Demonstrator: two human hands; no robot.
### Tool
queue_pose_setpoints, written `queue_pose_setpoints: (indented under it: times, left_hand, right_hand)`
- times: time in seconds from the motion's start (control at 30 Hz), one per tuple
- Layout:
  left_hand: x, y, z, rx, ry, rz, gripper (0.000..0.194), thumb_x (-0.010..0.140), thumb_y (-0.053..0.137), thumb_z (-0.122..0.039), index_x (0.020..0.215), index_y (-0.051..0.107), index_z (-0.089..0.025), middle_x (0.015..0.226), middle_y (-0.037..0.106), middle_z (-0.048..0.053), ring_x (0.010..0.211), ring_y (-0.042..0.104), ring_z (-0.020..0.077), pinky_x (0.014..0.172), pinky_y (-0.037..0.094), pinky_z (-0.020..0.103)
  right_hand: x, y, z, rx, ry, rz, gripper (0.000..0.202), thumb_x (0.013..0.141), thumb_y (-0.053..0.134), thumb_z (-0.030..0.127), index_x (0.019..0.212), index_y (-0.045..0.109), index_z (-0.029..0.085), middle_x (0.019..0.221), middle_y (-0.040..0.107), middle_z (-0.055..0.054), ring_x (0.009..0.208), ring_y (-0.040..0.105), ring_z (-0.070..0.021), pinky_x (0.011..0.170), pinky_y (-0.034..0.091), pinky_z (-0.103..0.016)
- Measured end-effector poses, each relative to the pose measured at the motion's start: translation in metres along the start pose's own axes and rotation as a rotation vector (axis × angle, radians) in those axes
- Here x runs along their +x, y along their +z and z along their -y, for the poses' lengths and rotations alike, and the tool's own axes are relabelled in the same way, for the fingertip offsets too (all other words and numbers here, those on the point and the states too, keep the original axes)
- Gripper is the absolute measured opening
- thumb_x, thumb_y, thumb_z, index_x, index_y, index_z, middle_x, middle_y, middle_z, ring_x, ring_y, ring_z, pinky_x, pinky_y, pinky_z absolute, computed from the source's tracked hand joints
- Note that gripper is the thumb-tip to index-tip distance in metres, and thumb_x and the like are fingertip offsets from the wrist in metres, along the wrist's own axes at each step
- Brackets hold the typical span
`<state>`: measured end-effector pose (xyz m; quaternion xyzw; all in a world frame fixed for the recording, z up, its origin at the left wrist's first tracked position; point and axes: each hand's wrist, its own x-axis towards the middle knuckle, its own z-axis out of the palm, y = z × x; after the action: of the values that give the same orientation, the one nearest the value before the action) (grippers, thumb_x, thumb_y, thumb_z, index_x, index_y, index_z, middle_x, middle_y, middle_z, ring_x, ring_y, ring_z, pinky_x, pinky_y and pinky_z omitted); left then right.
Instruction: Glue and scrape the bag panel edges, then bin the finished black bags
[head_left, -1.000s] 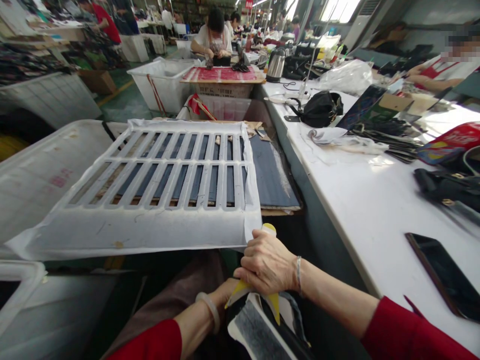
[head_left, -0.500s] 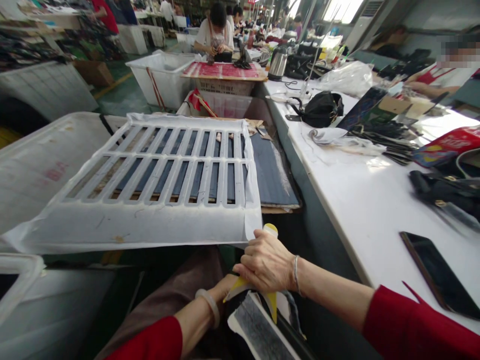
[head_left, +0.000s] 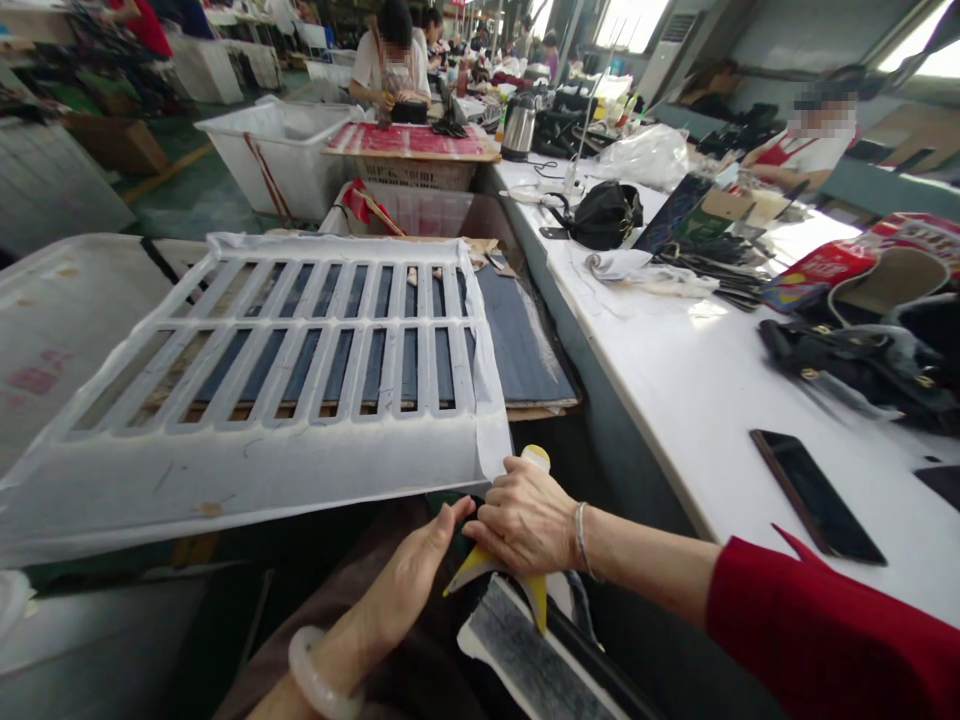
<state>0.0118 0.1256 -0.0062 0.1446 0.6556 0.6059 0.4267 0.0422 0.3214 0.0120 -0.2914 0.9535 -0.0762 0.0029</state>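
My right hand (head_left: 529,515) is closed around a yellow-and-white piece (head_left: 536,458) whose exact kind I cannot make out. Its rounded end shows above the fist, and two pointed yellow ends stick out below. Under that fist lies a dark item with a grey-and-white panel (head_left: 525,640), sloping down to the bottom edge of the view. My left hand (head_left: 416,555) is open just to the left, fingers stretched towards the right hand, with nothing in it. Whether its fingertips touch the right fist is hard to tell.
A white slatted plastic tray (head_left: 255,460) lies ahead over dark sheets (head_left: 517,335). Along the right runs a white table (head_left: 645,380) with a phone (head_left: 817,495), a black bag (head_left: 600,215) and a kettle (head_left: 519,128). Co-workers sit farther back. A white bin (head_left: 277,150) stands behind.
My left hand has come out from beneath the right one, moving left and up, and its fingers now show stretched out. My right hand keeps its grip. The view has turned slightly right.
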Motion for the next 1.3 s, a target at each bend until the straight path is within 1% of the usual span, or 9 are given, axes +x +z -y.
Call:
queue_pose_setpoints:
  times: [0.1,0.17,0.33,0.43,0.63,0.77,0.93,1.1,1.3]
  left_hand:
    - [-0.014,0.004,-0.013,0.297,0.053,0.204,0.063,0.091,0.047,-0.058,0.139,0.047,-0.017,0.145,0.047,0.011,0.137,0.037,0.0303,0.118,0.017,0.048]
    - [-0.018,0.008,-0.019,0.463,0.095,0.277,0.065,0.09,0.049,-0.057,0.141,0.044,-0.017,0.145,0.046,0.012,0.136,0.038,0.0306,0.118,0.016,0.05]
    - [-0.015,0.011,-0.023,0.685,0.095,0.267,0.068,0.091,0.047,-0.057,0.145,0.037,-0.015,0.149,0.04,0.014,0.137,0.033,0.0323,0.117,0.018,0.051]
    - [-0.014,0.012,-0.027,0.725,0.072,0.288,0.059,0.094,0.045,-0.05,0.143,0.039,-0.017,0.149,0.041,0.012,0.139,0.031,0.0297,0.117,0.019,0.049]
    - [-0.016,0.02,-0.037,0.763,0.09,0.317,0.031,0.097,0.04,-0.036,0.116,0.056,-0.017,0.123,0.062,0.008,0.121,0.05,0.025,0.115,0.02,0.048]
    - [-0.014,0.019,-0.038,0.66,0.081,0.345,0.037,0.098,0.036,-0.043,0.115,0.058,-0.019,0.12,0.063,0.007,0.117,0.052,0.0247,0.114,0.018,0.049]
    - [0.0,0.009,-0.028,0.134,0.004,0.374,0.047,0.097,0.031,-0.046,0.091,0.065,-0.014,0.091,0.065,0.005,0.09,0.055,0.0206,0.085,0.042,0.033]
    - [0.009,0.004,-0.029,0.043,-0.09,0.368,0.02,0.078,0.052,-0.024,0.07,0.066,-0.013,0.07,0.055,0.001,0.07,0.044,0.015,0.067,0.035,0.028]
    - [0.014,0.004,-0.034,0.034,-0.135,0.415,0.028,0.066,0.052,-0.017,0.08,0.075,-0.009,0.062,0.049,0.0,0.062,0.033,0.0116,0.058,0.024,0.027]
  right_hand:
    - [-0.001,-0.001,0.001,-0.004,0.008,0.014,0.047,0.099,0.033,0.036,0.062,0.055,0.019,0.056,0.061,-0.002,0.049,0.043,-0.0137,0.062,0.016,-0.037]
    - [-0.001,-0.002,0.002,-0.013,0.035,0.014,0.048,0.099,0.032,0.035,0.06,0.054,0.019,0.056,0.061,-0.002,0.049,0.042,-0.0138,0.062,0.015,-0.037]
    - [-0.004,0.001,0.006,-0.007,0.069,-0.013,0.049,0.1,0.032,0.036,0.06,0.054,0.02,0.055,0.061,-0.002,0.048,0.039,-0.0139,0.062,0.014,-0.037]
    - [-0.008,0.002,0.009,0.004,0.104,-0.028,0.049,0.1,0.032,0.036,0.06,0.055,0.02,0.055,0.06,-0.002,0.048,0.037,-0.0137,0.062,0.013,-0.037]
    - [-0.017,0.0,0.02,0.028,0.183,-0.004,0.047,0.1,0.032,0.033,0.062,0.056,0.019,0.058,0.061,-0.002,0.05,0.038,-0.0135,0.063,0.014,-0.037]
    - [-0.023,0.002,0.029,0.035,0.284,-0.008,0.048,0.1,0.031,0.032,0.06,0.055,0.019,0.058,0.063,-0.003,0.05,0.038,-0.0131,0.064,0.014,-0.037]
    - [-0.033,0.004,0.039,0.056,0.398,-0.028,0.049,0.101,0.028,0.032,0.061,0.054,0.019,0.058,0.062,-0.001,0.049,0.039,-0.0123,0.063,0.013,-0.037]
    - [-0.042,0.001,0.044,0.054,0.434,0.006,0.05,0.102,0.027,0.03,0.064,0.057,0.019,0.06,0.062,-0.002,0.052,0.043,-0.0128,0.064,0.013,-0.037]
    - [-0.043,0.001,0.044,0.052,0.437,0.014,0.048,0.102,0.029,0.029,0.065,0.058,0.019,0.061,0.062,-0.001,0.054,0.044,-0.0133,0.064,0.013,-0.037]
